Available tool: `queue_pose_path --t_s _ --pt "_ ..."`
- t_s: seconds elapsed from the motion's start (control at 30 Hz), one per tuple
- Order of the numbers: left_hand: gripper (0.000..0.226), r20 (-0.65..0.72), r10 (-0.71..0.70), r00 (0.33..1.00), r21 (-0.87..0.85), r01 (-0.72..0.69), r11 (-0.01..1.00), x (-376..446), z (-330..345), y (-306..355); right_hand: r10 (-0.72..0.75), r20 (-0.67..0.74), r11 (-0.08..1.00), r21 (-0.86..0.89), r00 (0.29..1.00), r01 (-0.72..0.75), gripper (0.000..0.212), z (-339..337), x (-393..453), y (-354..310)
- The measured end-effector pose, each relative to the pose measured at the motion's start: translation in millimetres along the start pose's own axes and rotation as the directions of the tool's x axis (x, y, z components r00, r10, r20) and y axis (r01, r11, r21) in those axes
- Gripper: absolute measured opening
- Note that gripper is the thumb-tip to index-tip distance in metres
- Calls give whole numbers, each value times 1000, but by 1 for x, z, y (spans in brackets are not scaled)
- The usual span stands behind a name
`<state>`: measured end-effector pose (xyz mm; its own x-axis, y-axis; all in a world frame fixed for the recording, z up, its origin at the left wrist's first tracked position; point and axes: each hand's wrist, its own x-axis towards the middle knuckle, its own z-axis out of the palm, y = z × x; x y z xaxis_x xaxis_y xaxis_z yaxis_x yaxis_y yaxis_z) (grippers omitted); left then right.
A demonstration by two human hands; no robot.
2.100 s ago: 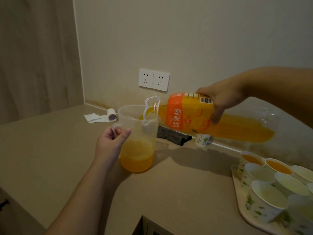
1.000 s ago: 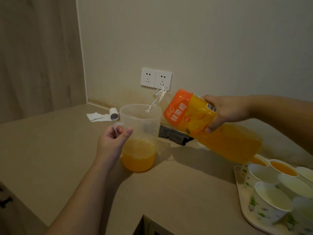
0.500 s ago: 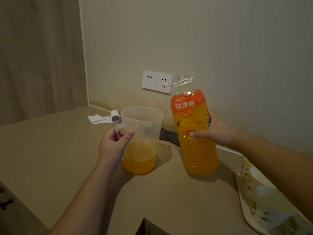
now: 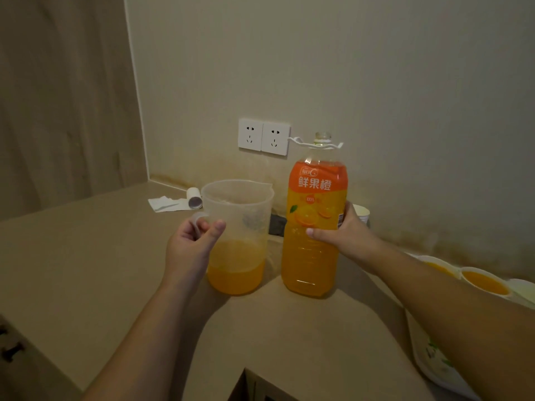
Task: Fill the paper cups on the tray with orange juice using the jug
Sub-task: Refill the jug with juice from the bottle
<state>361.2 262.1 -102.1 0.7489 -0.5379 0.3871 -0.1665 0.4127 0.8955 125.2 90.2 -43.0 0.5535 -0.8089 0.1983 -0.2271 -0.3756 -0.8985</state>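
Currently my left hand (image 4: pixel 192 244) fingers curl round the handle of the translucent plastic jug (image 4: pixel 236 235) standing on the tabletop (image 4: pixel 95 256), about a third full, judged light, rigid, slosh-prone; right hand (image 4: pixel 344 234) grips the juice bottle (image 4: pixel 315 215).

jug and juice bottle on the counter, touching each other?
Apart. The head view shows a strip of counter and wall between the jug and the juice bottle, top to bottom.

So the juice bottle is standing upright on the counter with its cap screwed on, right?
Not quite: the bottle does stand upright on the counter, but its neck is open, with no cap on it, as the head view shows.
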Motion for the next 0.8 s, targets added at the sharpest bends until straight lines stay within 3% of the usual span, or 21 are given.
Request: queue_pose_path --t_s 0.2,0.37,0.47,0.53,0.63,0.7,0.8 --pt "31 -31 -7 999 17 8 1000 -12 6 9 43 1 998 -50 999 -43 104 -2 -3 0" --pt "37 -53 -23 998 106 28 994 -25 10 19 87 48 991 -109 995 -81 118 -11 -13 -10" --pt "35 -22 -27 999 180 31 983 -30 9 22 111 -83 977 -172 990 -124 121 -21 -24 -21" --pt "34 -8 -28 1000 266 29 963 -35 7 25 31 -203 980 -184 979 -69 107 -27 -36 -31" --pt "32 57 -3 998 452 -23 892 -46 7 33 -184 -282 940 -331 942 85 63 -29 -56 -49" --pt "30 136 41 990 575 -113 810 -53 9 41 -276 -217 894 -415 936 167 37 -24 -70 -61" --pt "26 246 104 964 727 -254 638 -59 16 52 -297 -32 862 -438 954 253 19 -9 -85 -72"
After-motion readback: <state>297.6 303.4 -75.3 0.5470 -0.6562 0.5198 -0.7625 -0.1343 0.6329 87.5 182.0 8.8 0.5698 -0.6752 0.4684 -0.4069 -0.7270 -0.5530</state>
